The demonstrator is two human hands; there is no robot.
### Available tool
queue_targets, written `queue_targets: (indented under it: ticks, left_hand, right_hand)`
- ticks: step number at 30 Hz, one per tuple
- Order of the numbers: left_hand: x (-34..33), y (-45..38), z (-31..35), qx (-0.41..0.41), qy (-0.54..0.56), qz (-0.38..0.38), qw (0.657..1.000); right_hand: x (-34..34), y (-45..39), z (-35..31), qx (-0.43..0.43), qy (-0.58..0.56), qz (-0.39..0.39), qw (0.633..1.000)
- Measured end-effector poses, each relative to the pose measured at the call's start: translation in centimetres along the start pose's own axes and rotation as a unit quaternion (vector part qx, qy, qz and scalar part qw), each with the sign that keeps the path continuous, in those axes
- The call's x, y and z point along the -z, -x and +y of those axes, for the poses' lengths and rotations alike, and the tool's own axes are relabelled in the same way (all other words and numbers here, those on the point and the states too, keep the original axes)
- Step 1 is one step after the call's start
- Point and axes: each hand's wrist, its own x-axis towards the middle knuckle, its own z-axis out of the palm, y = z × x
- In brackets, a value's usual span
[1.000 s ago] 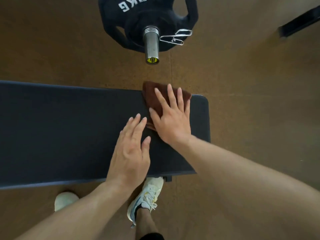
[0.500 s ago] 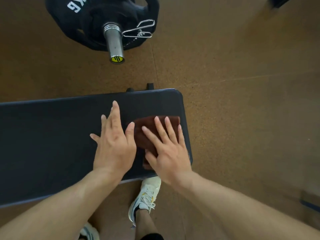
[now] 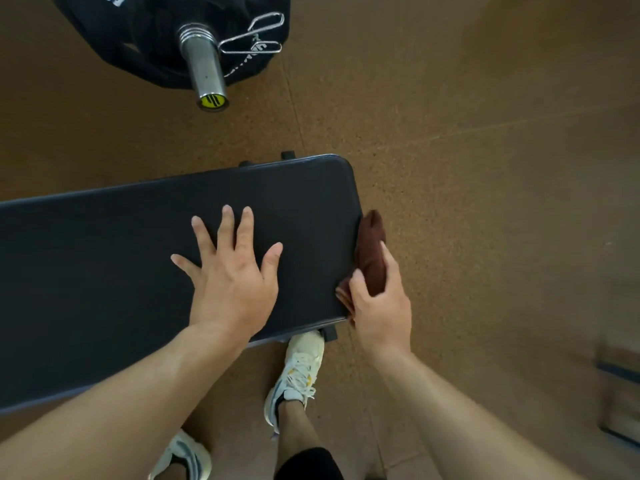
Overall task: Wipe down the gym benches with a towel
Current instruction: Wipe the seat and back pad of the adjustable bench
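A black padded gym bench (image 3: pixel 104 271) runs from the left edge to the middle of the view, its right end rounded. My left hand (image 3: pixel 232 271) lies flat on the pad with fingers spread, holding nothing. A brown towel (image 3: pixel 371 247) is pressed against the bench's right end face, partly folded over the edge. My right hand (image 3: pixel 379 306) grips the towel from the outside, thumb on the pad's corner and fingers wrapped around the cloth.
A barbell sleeve (image 3: pixel 204 71) with a black weight plate (image 3: pixel 138 32) and a spring clip (image 3: pixel 252 36) lies on the brown floor beyond the bench. My white shoes (image 3: pixel 298 368) stand under the bench's near edge. A dark object (image 3: pixel 620 403) sits at the right edge.
My right hand slid the towel off the top of the pad to the right, onto the bench's end face, and closed around it. My left hand shifted right and spread flat.
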Motion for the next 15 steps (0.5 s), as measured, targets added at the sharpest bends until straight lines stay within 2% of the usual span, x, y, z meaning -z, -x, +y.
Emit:
queue_targets:
  ticks: [4, 7, 9, 12, 15]
  left_hand:
    - [0.9, 0.3, -0.4, 0.007, 0.087, 0.028, 0.996]
    - [1.5, 2.4, -0.6, -0.05, 0.14, 0.072, 0.986]
    - [1.6, 4.3, -0.4, -0.05, 0.198, -0.001, 0.979]
    - [1.8, 6.8, 0.2, -0.024, 0.315, -0.163, 0.935]
    - [2.7, 8.8, 0.3, 0.008, 0.405, -0.177, 0.897]
  right_hand:
    - [-0.2, 5.0, 2.6, -0.108, -0.026, 0.0, 0.994]
    - [-0.6, 7.7, 1.8, -0.227, -0.158, 0.009, 0.961]
    - [-0.7, 8.9, 0.3, -0.279, -0.287, 0.005, 0.916]
    - [-0.9, 10.6, -2.1, -0.258, -0.392, -0.086, 0.879]
    - [-1.1, 12.0, -4.1, -0.212, -0.439, -0.141, 0.862]
